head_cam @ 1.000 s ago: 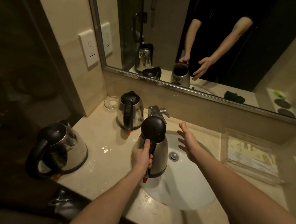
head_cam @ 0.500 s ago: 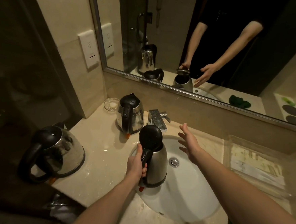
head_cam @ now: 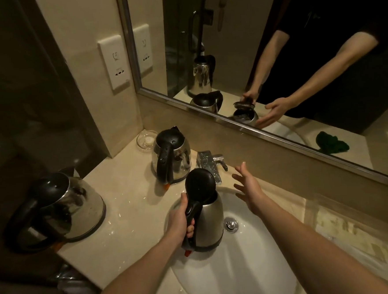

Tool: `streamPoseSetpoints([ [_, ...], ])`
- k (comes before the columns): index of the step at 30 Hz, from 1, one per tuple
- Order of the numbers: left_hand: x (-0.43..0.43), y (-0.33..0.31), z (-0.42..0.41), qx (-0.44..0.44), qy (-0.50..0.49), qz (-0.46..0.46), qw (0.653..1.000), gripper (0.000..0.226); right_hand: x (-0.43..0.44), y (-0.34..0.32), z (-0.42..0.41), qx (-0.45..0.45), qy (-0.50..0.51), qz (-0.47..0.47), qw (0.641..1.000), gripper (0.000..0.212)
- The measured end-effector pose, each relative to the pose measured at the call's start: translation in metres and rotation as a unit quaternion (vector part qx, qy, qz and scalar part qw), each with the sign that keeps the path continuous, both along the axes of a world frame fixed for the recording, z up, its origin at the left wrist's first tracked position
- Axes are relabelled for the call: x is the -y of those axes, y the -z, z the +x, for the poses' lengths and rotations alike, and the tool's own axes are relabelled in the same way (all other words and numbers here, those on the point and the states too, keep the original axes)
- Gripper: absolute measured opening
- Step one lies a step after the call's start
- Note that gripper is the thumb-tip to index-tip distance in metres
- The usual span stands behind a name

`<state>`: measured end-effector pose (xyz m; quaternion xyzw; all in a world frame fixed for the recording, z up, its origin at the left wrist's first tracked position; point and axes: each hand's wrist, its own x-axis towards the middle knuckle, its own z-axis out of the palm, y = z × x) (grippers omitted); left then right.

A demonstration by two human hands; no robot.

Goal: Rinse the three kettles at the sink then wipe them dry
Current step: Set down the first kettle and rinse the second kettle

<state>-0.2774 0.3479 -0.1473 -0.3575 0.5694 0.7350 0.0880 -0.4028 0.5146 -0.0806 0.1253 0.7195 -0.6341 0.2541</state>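
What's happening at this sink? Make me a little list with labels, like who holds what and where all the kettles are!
left hand: grips the held kettle's black handle
held kettle: upright over the sink, lid flipped open
right hand: open, fingers spread, near the tap, touching nothing
water: none seen running
back kettle: on the counter beside the tap, lid shut
far-left kettle: at the counter's left end, lid shut
glass dish: in the corner by the wall
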Motion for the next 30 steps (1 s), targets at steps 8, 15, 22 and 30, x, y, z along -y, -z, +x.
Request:
streamPoseSetpoints([
  [8,-0.001,0.006,-0.018,0.005,0.008,-0.011,1.000,0.072,0.016,0.015,-0.024,0.011,-0.029,-0.021,0.999,0.063],
  [15,0.001,0.008,-0.029,0.012,0.018,-0.020,1.000,0.069,0.025,0.019,-0.034,0.010,-0.040,-0.032,0.999,0.063],
  [22,0.000,0.007,-0.033,0.008,0.022,-0.022,0.999,0.068,0.022,0.017,-0.036,0.008,-0.017,-0.040,0.999,0.060],
  [30,0.000,0.005,-0.035,0.005,0.033,-0.019,0.999,0.067,0.019,0.016,-0.042,0.012,-0.011,-0.038,0.999,0.060],
])
